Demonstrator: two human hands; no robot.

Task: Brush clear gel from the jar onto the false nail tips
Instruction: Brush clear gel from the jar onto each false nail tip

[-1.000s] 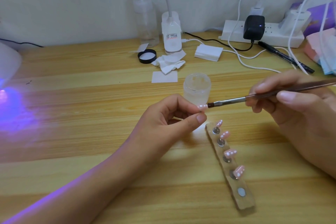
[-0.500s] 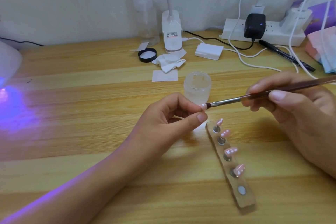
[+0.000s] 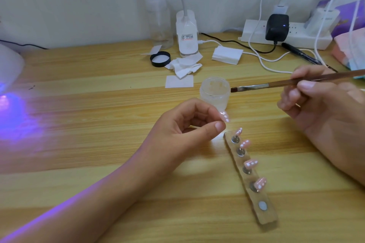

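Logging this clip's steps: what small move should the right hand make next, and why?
Probably dip the brush into the open jar: the right hand holds its bristles beside the jar's rim, apart from the nail tip that the left hand pinches.

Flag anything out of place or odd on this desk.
On the holder strip, the nearest magnet is bare; a nail tip is pinched in the left hand. Crumpled wipes lie by the black lid at the back. Nothing looks spilled or broken.

Bare L hand [image 3: 177, 136], bare R hand [image 3: 324, 110], short nails [image 3: 306, 85], violet-lit bare L forearm [image 3: 79, 209]
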